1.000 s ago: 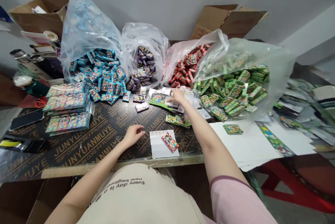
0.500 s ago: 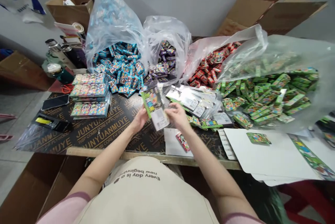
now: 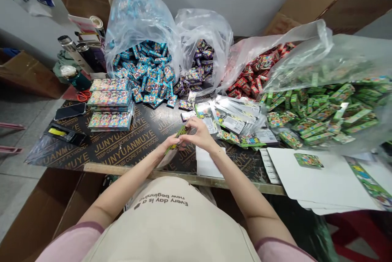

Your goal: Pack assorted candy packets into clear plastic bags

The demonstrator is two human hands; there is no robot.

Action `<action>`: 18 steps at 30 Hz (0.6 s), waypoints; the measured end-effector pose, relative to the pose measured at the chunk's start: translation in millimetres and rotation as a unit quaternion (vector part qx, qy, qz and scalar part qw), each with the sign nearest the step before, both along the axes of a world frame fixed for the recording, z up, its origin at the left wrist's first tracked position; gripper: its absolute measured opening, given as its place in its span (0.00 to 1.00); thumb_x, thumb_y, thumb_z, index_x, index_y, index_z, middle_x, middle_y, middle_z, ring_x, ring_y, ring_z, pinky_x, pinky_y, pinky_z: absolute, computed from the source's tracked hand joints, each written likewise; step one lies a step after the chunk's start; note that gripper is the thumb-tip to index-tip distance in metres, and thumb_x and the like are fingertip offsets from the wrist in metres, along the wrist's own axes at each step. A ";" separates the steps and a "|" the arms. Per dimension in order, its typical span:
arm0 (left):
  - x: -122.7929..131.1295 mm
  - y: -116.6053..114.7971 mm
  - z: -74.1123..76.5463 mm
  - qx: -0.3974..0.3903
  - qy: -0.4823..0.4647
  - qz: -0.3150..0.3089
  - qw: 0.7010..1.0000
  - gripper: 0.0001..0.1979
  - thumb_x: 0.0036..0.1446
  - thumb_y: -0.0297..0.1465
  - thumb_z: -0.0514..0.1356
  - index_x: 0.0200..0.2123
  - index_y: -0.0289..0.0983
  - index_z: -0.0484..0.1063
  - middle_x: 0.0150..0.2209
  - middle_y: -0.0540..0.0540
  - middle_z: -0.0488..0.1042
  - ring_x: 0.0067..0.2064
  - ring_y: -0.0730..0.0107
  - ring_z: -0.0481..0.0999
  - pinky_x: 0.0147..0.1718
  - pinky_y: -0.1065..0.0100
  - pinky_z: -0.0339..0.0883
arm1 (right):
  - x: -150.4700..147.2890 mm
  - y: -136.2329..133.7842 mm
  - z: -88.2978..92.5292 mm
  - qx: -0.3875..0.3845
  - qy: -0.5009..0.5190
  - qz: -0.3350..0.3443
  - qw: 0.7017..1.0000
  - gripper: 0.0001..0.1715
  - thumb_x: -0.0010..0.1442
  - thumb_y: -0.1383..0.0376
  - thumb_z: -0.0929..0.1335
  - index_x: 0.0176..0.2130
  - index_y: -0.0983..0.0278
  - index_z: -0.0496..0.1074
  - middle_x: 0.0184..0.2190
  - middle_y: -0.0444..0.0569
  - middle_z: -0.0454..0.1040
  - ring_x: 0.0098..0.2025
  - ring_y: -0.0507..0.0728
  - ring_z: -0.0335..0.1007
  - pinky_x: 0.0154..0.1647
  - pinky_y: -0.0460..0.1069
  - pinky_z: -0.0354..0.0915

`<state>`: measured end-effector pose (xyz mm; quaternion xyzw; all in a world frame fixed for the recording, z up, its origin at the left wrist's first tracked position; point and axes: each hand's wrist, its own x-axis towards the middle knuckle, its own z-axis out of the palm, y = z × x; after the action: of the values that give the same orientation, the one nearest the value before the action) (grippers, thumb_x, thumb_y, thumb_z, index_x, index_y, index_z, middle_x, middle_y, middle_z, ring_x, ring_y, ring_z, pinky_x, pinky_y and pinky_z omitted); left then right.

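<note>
Above the table's front edge, my left hand (image 3: 168, 147) is closed on a green printed packet (image 3: 181, 132) with a clear plastic sleeve, seen nearly edge-on. My right hand (image 3: 200, 134) curls over the packet's upper end, thumb and fingertips bent against it; its grip is partly hidden. A white sheet (image 3: 210, 163) lies under my right wrist. Beyond my right hand sit several flat clear-sleeved packets (image 3: 234, 119) in an overlapping pile. Small purple boxes (image 3: 187, 105) lie just past my fingers.
Plastic bags spill small blue boxes (image 3: 150, 76), red boxes (image 3: 251, 80) and green boxes (image 3: 318, 109). Stacked box sets (image 3: 110, 107), a phone (image 3: 70, 111) and a black tape-like tool (image 3: 64, 133) are at left. White boards (image 3: 312, 180) overhang the front right edge.
The packet has turned from face-up to nearly edge-on and come closer to me. My right hand now bends over its end. The small red packet is gone from the white sheet.
</note>
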<state>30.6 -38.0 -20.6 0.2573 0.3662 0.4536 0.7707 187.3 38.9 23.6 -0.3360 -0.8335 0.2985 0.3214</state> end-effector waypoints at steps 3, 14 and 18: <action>-2.2 1.8 10.4 0.035 0.037 -0.005 0.999 0.29 0.38 0.36 0.68 0.48 0.36 0.73 0.40 0.45 0.77 0.42 0.63 0.75 0.40 0.66 0.67 | 2.0 0.6 5.1 -0.032 -0.052 0.077 0.995 0.14 0.47 0.59 0.75 0.25 0.63 0.69 0.25 0.45 0.69 0.35 0.56 0.63 0.40 0.51 0.59; -14.6 12.5 23.0 -0.011 0.113 0.067 0.991 0.17 0.39 0.39 0.67 0.29 0.32 0.74 0.23 0.48 0.74 0.25 0.70 0.71 0.29 0.69 0.64 | 11.6 -1.7 -17.3 -0.265 0.194 -0.089 0.940 0.36 0.40 0.55 0.77 0.50 0.57 0.71 0.48 0.49 0.73 0.49 0.60 0.68 0.50 0.55 0.64; -16.0 12.3 18.1 0.068 0.243 0.062 0.966 0.20 0.45 0.46 0.63 0.19 0.34 0.68 0.18 0.51 0.66 0.22 0.74 0.64 0.24 0.72 0.58 | -0.8 -13.8 -34.9 -0.419 0.212 -0.022 0.883 0.24 0.45 0.50 0.74 0.38 0.62 0.75 0.35 0.47 0.78 0.36 0.57 0.73 0.41 0.53 0.69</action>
<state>14.6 -25.7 -2.5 0.3883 0.5259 0.4485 0.6095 186.5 25.1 -11.3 -0.3864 -0.5350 0.6770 0.3257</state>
